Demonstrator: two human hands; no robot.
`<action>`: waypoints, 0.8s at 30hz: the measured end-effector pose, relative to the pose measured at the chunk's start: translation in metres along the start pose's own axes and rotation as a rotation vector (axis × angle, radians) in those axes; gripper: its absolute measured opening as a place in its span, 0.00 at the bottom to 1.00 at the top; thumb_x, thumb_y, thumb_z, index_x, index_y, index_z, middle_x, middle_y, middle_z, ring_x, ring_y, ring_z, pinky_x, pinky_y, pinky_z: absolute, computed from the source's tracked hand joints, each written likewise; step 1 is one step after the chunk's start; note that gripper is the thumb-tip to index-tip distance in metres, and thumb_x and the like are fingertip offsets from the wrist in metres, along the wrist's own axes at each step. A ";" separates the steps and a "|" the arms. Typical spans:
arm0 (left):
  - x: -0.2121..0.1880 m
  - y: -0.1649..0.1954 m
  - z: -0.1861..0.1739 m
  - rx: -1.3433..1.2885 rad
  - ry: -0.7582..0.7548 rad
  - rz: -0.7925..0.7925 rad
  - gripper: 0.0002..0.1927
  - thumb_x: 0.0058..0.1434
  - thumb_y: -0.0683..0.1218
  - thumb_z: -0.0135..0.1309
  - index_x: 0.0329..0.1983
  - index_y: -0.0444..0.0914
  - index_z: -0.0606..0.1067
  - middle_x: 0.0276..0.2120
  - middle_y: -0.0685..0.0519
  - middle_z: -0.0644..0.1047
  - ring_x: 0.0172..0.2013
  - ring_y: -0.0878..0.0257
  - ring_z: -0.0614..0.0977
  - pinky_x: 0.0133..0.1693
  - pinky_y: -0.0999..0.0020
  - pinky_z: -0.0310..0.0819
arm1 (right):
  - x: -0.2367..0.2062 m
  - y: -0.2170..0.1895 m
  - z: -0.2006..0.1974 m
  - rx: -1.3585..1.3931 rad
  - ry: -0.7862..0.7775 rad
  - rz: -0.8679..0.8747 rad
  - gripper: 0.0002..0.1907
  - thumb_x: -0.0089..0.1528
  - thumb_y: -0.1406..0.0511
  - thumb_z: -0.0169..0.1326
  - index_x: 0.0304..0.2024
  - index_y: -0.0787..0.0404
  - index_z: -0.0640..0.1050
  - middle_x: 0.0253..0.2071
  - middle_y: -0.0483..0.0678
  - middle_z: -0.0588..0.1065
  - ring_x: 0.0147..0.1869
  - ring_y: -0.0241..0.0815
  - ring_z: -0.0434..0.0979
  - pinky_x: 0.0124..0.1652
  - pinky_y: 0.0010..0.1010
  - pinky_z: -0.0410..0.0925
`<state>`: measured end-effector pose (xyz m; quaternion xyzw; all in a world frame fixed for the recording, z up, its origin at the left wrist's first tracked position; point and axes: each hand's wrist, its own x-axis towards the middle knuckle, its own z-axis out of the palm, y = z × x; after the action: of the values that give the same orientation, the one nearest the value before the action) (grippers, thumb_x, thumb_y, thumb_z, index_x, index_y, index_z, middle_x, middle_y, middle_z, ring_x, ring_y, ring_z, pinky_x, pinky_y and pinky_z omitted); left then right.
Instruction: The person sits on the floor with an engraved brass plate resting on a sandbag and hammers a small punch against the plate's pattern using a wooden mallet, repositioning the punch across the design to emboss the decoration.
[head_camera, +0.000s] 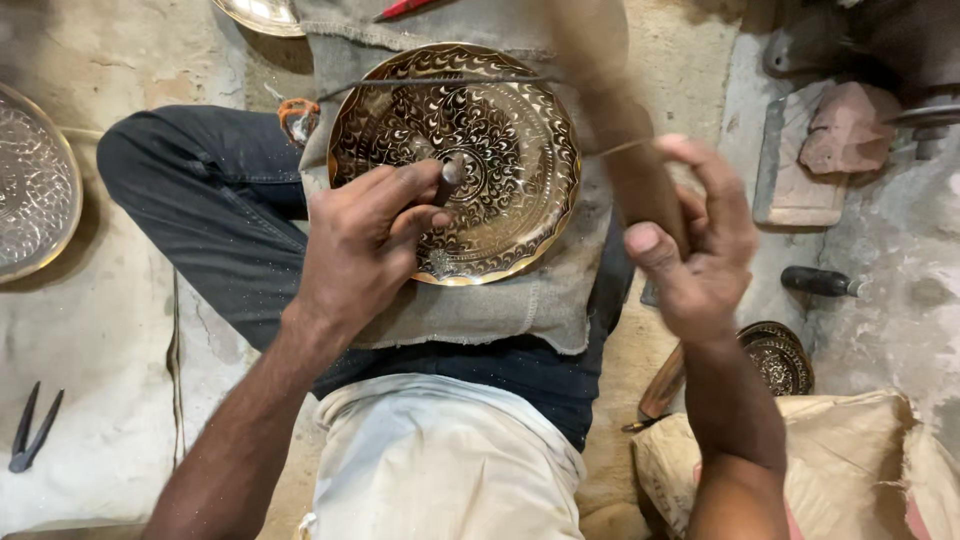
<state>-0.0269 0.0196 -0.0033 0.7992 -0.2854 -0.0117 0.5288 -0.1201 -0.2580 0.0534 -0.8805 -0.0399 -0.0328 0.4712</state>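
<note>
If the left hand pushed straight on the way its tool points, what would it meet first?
The left hand holds a small punch angled down toward the engraved brass plate on the lap. Its tip seems to sit at the plate's centre already, so the plate comes first, though depth is uncertain.

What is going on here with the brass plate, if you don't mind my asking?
A seated person is working an ornate brass plate that rests on a cloth over their lap. The left hand pinches a small chisel against the plate's centre, while the right hand holds a blurred wooden mallet raised above it.
</note>
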 end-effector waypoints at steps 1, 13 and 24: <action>0.000 0.001 -0.001 -0.003 -0.001 0.005 0.16 0.63 0.36 0.62 0.54 0.33 0.77 0.36 0.47 0.81 0.33 0.60 0.83 0.34 0.63 0.78 | -0.001 0.002 0.001 0.028 0.034 -0.003 0.29 0.68 0.59 0.62 0.67 0.58 0.68 0.37 0.43 0.79 0.32 0.26 0.71 0.32 0.21 0.64; 0.001 -0.001 -0.001 -0.027 -0.007 0.013 0.14 0.63 0.35 0.60 0.52 0.32 0.78 0.38 0.45 0.82 0.36 0.59 0.85 0.36 0.65 0.80 | -0.005 0.006 0.000 -0.016 0.003 -0.065 0.27 0.70 0.59 0.62 0.68 0.57 0.69 0.37 0.46 0.79 0.32 0.29 0.75 0.31 0.21 0.68; 0.005 0.003 -0.003 -0.054 -0.041 -0.019 0.11 0.63 0.33 0.58 0.48 0.32 0.79 0.39 0.47 0.82 0.36 0.61 0.86 0.36 0.69 0.84 | -0.003 -0.007 -0.002 -0.052 -0.108 -0.061 0.29 0.67 0.61 0.61 0.69 0.56 0.69 0.38 0.47 0.79 0.28 0.30 0.74 0.30 0.24 0.66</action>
<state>-0.0230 0.0188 0.0016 0.7869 -0.2882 -0.0409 0.5442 -0.1239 -0.2560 0.0606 -0.8914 -0.0911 -0.0004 0.4439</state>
